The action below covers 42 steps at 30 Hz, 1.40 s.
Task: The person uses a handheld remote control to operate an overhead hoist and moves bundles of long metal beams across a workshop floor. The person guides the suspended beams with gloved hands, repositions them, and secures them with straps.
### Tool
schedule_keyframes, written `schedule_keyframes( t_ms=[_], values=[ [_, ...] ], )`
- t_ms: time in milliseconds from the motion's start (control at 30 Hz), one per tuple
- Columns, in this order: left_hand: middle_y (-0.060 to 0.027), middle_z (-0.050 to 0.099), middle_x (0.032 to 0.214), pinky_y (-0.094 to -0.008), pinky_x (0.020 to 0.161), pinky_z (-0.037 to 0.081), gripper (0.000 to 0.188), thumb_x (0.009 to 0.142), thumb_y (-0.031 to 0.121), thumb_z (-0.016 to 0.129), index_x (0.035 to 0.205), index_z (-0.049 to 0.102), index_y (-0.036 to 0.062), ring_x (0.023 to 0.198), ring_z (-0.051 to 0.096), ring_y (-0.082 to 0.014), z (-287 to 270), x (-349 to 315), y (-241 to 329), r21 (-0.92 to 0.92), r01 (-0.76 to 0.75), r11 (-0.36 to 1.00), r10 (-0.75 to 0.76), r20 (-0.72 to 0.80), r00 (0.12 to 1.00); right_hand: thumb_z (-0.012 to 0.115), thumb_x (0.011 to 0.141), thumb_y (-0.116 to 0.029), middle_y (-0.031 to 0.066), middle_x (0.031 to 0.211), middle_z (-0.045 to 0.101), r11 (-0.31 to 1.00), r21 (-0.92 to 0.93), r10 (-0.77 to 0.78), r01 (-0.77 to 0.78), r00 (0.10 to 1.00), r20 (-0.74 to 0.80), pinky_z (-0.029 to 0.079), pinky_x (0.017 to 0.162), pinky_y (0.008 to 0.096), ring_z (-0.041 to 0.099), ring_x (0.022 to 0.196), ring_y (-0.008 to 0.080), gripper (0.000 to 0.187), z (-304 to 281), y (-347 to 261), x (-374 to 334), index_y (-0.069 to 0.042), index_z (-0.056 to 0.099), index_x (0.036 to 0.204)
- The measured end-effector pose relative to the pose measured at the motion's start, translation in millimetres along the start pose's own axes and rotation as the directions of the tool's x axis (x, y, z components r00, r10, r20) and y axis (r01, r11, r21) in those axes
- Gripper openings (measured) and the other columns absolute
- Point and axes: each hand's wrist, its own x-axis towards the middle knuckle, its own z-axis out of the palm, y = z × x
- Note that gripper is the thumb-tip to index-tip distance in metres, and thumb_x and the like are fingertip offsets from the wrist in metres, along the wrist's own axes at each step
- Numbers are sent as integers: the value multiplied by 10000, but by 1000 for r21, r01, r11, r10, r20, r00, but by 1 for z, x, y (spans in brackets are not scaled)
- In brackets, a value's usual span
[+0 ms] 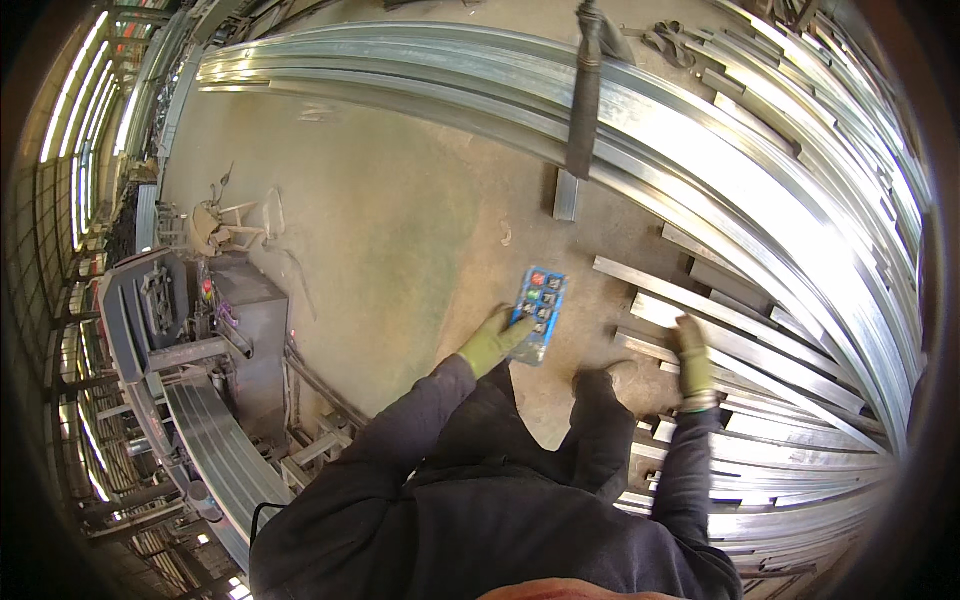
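Note:
My left hand (489,343), in a yellowish work glove, grips a blue handheld remote control (541,298). Its face carries a red button, a green one and several dark ones, and my thumb lies over the lower buttons. On the right, my gloved right hand (694,368) reaches forward above metal profiles (730,325) lying near the floor. Motion smears its fingers, so their shape is unclear. Ahead, a dark lifting sling (584,115) hangs against a long bundle of shiny metal profiles (430,68).
A short metal piece (566,194) sticks out below the bundle. To the left stands a grey machine (252,335) beside a long ribbed metal surface (215,430). A worn stool (212,228) is behind the machine. Many more profiles (780,440) fill the right side.

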Motion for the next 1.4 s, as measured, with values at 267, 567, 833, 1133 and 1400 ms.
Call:
schedule_keyframes(
  t_ms=[267, 567, 833, 1133, 1400],
  values=[
    [-99, 655, 1306, -328, 1041, 476, 618, 1022, 343, 693, 1499, 475, 15, 1197, 607, -177, 41, 15, 20, 146, -220, 965, 175, 272, 946, 632, 1052, -356, 91, 1223, 690, 514, 803, 164, -302, 953, 253, 574, 948, 372, 683, 1102, 206, 411, 219, -102, -59, -58, 603, 1334],
    [-235, 666, 1325, -422, 1010, 514, 718, 958, 490, 703, 1462, 501, 21, 1200, 654, -351, -107, 5, 18, 602, -288, 744, 213, 196, 957, 653, 1020, -443, 62, 966, 712, 515, 736, 333, -440, 893, 301, 629, 757, 427, 721, 821, 227, 382, 258, -114, -79, -86, 642, 1157],
    [-258, 509, 1515, -512, 1150, 397, 879, 911, 638, 652, 1537, 452, 55, 1364, 511, -439, -238, 28, 79, 904, -298, 308, 494, 116, 862, 607, 1030, -514, 58, 1109, 691, 507, 755, 349, -416, 900, 261, 602, 857, 410, 700, 991, 221, 558, 320, -153, -100, -92, 565, 1392],
    [-80, 223, 1727, -504, 1271, 188, 939, 877, 722, 626, 1641, 296, 287, 1579, 199, -353, -262, 97, 221, 955, -10, -295, 665, 213, 716, 560, 1032, -582, 51, 1129, 702, 518, 813, 152, -264, 964, 217, 609, 860, 355, 704, 953, 161, 593, 349, -179, -111, -89, 595, 1360],
    [-98, 199, 1731, -483, 1289, 134, 1063, 797, 817, 649, 1649, 282, 298, 1598, 135, -336, -219, 148, 274, 899, -24, -436, 564, 294, 772, 609, 986, -609, 86, 1256, 682, 376, 844, 250, -382, 919, 305, 540, 1035, 436, 672, 1125, 238, 657, 343, -189, -116, -88, 586, 1386]
  ],
)
